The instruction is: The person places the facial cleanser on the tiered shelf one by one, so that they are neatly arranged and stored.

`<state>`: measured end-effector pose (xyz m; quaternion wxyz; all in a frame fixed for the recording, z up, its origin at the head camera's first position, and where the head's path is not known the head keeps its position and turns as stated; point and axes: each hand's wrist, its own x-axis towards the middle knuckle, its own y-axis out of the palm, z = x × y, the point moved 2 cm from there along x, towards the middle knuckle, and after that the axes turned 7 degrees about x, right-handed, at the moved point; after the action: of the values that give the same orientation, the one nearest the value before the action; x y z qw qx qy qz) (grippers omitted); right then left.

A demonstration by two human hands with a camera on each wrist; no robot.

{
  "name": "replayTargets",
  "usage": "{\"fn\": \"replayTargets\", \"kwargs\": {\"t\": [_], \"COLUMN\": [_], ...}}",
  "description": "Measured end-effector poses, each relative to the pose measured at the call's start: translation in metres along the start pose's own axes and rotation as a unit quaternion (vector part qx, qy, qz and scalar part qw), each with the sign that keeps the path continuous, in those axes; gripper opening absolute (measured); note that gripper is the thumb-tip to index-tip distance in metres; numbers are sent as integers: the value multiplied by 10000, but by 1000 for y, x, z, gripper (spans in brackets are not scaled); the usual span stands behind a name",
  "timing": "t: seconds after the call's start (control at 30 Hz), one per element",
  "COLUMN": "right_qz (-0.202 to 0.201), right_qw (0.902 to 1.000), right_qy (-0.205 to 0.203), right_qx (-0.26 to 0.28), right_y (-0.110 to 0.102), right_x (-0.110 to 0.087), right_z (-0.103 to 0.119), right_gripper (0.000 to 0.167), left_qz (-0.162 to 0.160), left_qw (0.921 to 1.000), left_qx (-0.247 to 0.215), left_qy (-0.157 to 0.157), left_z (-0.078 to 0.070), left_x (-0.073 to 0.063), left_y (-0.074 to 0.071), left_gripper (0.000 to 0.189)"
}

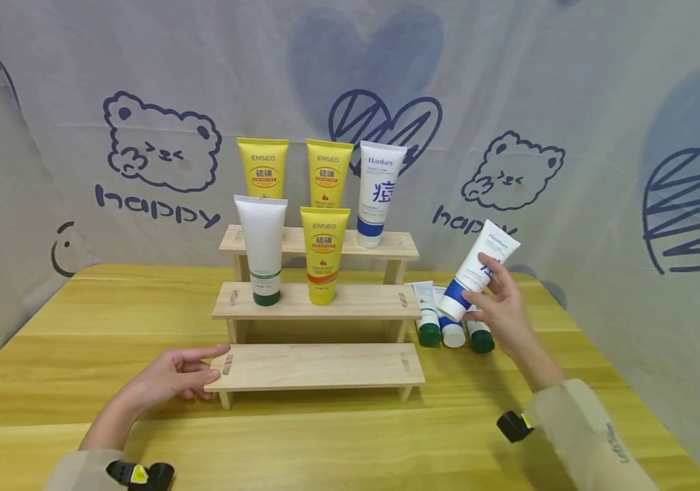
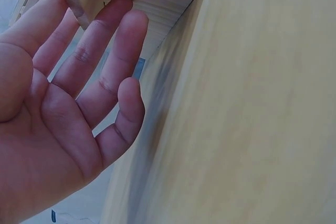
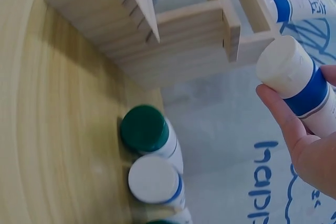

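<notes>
The yellow-brown, wood-grained tabletop [image 1: 301,447] lay closest to me, carrying a pale wooden stand [image 1: 319,368] of three steps. The person's left hand [image 1: 177,376], fingers loosely extended, touched the left end of the lowest step; how firmly, I could not tell. The right hand [image 1: 502,307] pinched one Hankey tube [image 1: 469,273] between thumb and fingers, in the air right of the stand. It was white and tilted, flat end up, with a blue band above its white cap. Near it, three white tubes [image 1: 453,334] lay on the tabletop: two green-capped, one white-capped. On the middle step stood a green-capped tube [image 1: 264,239] and a yellow tube [image 1: 324,249]; on the top step, two more yellow ones and a blue-banded tube [image 1: 381,184]. Behind hung a grey cloth [image 1: 233,61] with hearts and bears.
</notes>
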<state>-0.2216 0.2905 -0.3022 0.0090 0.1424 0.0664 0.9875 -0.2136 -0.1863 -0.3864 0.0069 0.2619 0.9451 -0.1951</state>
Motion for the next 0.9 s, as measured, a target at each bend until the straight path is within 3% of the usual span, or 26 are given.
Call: {"fn": "replayTargets", "kwargs": {"t": [0.5, 0.9], "right_qz": [327, 625], "right_qw": [9983, 9957], "right_qy": [-481, -640], "right_qx": [92, -224], "right_y": [40, 69], "right_x": [7, 10], "right_z": [3, 2], "right_gripper": [61, 63], "left_qz": [7, 25], "left_qw": [10000, 10000], "left_qx": [2, 12], "left_qy": [23, 26], "left_z": [-2, -1], "left_x": [0, 0], "left_y": [1, 0], "left_gripper": [55, 55]}}
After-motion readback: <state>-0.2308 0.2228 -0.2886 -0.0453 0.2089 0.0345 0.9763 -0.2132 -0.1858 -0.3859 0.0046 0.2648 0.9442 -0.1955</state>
